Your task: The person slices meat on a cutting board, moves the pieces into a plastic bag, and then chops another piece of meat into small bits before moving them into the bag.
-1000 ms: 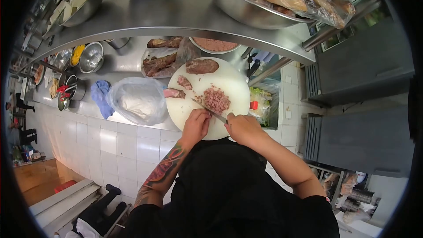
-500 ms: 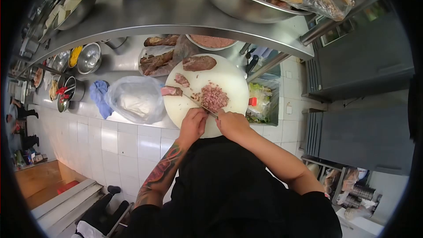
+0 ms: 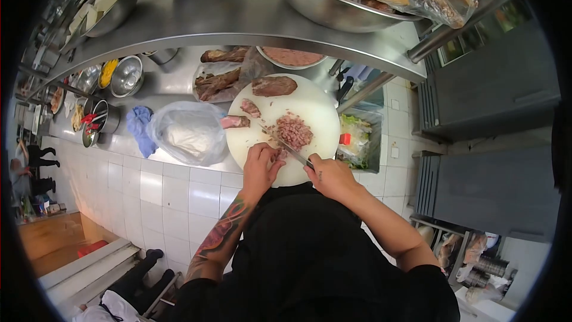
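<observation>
A round white cutting board point(image 3: 316, 107) lies on the steel counter. A pile of diced meat point(image 3: 293, 131) sits at its middle, with larger meat pieces point(image 3: 274, 86) behind it. My right hand point(image 3: 331, 177) grips the handle of a knife point(image 3: 283, 142), whose blade slants across the board beside the pile. My left hand point(image 3: 261, 165) rests at the board's near edge, fingers curled over a small bit of meat next to the blade.
A clear plastic bag point(image 3: 186, 132) and a blue cloth point(image 3: 139, 126) lie left of the board. Cooked meat point(image 3: 217, 82) and a bowl point(image 3: 291, 57) stand behind it. A bin with greens point(image 3: 356, 140) sits right. A steel shelf point(image 3: 238, 18) overhangs, holding bowls.
The knife has shifted slightly along the board beside the diced pile, and my right hand has drawn back toward me. My left hand stays at the board's near edge.
</observation>
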`<state>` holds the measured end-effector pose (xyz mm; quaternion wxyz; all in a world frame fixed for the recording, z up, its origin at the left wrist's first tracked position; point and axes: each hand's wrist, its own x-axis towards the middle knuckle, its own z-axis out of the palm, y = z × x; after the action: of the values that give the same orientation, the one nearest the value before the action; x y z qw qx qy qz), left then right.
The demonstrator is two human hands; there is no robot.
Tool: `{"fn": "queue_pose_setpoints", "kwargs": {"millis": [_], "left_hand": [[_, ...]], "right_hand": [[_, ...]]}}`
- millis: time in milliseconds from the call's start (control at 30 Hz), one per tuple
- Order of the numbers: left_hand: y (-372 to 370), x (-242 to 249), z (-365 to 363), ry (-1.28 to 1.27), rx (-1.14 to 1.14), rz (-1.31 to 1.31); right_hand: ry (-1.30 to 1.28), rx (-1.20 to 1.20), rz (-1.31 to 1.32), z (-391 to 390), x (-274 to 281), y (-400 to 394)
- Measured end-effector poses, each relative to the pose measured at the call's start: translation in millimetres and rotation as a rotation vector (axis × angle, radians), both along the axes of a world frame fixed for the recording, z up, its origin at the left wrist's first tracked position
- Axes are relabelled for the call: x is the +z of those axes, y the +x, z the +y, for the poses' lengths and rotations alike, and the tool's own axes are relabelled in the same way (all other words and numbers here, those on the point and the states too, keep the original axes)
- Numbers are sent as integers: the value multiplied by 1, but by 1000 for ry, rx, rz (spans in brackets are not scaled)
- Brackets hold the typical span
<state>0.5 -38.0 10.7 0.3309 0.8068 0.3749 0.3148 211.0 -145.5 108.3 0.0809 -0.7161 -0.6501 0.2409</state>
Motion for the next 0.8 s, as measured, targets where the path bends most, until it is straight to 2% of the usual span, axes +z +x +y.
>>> {"fn": "queue_pose_setpoints", "kwargs": {"millis": [33,133,200,400,600,667,800], "left_hand": [[-2,3,0,103,13,17],[0,-8,4,118,-101,-18],[3,-14,2,118,-94,-15],[5,-18,7,134,-86,-25],[-3,-17,5,154,-112,-66],[-6,-21,2,148,-134,-66],[-7,-16,3,119,-137,-36]], "right_hand": [[-1,-2,1,1,7,0],[-38,103,-58,7,24,-5],[-67,147,-112,8,32,-6],[-27,140,-112,33,-6,-10],[-178,148,-111,30,39,-11],[-191,120,-91,29,-4,-18],[-160,116,-94,43,-7,-16]]}}
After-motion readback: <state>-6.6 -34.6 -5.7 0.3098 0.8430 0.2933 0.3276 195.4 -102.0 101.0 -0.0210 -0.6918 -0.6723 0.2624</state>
